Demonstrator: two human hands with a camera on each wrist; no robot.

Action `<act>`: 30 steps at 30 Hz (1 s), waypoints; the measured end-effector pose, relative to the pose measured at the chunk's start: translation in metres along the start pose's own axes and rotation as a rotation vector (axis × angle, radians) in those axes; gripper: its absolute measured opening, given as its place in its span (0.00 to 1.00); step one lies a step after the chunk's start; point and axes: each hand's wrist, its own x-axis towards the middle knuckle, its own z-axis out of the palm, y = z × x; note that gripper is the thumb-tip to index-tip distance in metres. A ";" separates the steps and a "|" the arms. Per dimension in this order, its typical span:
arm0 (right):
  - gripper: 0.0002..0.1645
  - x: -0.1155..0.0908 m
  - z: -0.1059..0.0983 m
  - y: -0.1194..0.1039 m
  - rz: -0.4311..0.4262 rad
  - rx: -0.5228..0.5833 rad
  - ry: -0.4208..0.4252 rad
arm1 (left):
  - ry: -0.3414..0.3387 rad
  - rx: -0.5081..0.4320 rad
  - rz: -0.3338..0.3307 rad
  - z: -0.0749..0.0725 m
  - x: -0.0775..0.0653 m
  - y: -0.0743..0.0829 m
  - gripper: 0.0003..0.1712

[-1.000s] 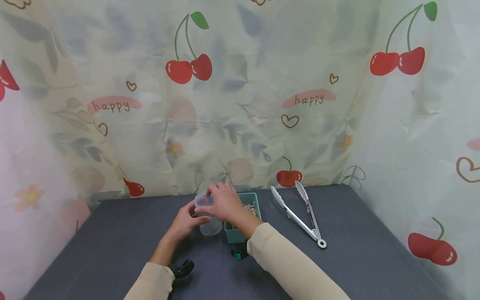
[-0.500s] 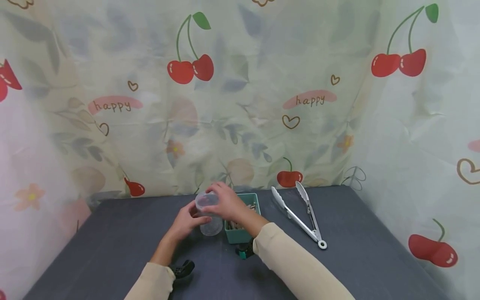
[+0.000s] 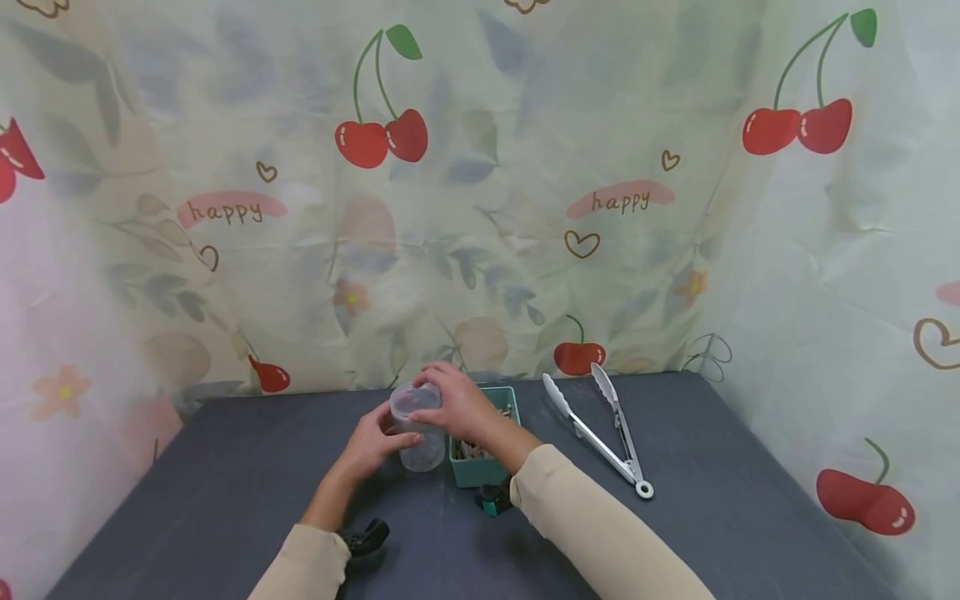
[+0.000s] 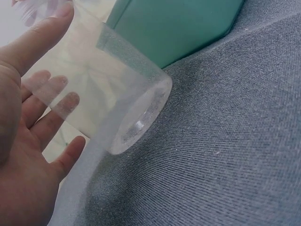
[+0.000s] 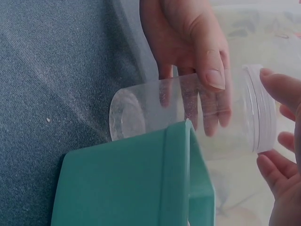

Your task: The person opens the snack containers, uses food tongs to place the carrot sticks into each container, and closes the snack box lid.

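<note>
A clear plastic jar (image 3: 423, 454) stands upright on the dark cloth, and nothing shows inside it. My left hand (image 3: 372, 443) grips its side, with the thumb across the near face and the fingers behind, as the left wrist view shows through the wall. On top sits a translucent lid (image 5: 261, 109), which fits over the mouth. My right hand (image 3: 467, 408) holds the lid by its edge between thumb and fingers. Just right of the jar is a green box (image 3: 477, 475) holding small pale pieces (image 3: 471, 451), partly hidden under my right forearm; their kind is unclear.
Metal tongs (image 3: 600, 437) lie spread on the right side of the cloth-covered table (image 3: 247, 467). A printed curtain (image 3: 480, 208) closes off the back and both sides.
My right wrist and forearm have swung slightly to the right while the fingers stay at the lid. More of the green box's contents now shows. The left hand and jar stay put.
</note>
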 end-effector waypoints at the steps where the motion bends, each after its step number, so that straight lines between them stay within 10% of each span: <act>1: 0.27 0.000 0.000 0.000 -0.003 0.005 -0.004 | -0.004 -0.002 0.003 0.000 -0.001 0.002 0.38; 9: 0.24 -0.001 -0.004 0.003 -0.036 0.024 -0.038 | -0.027 0.000 0.012 -0.001 -0.010 0.026 0.39; 30: 0.31 0.002 0.012 -0.002 0.084 -0.130 0.000 | -0.008 -0.017 0.018 -0.002 0.000 -0.002 0.37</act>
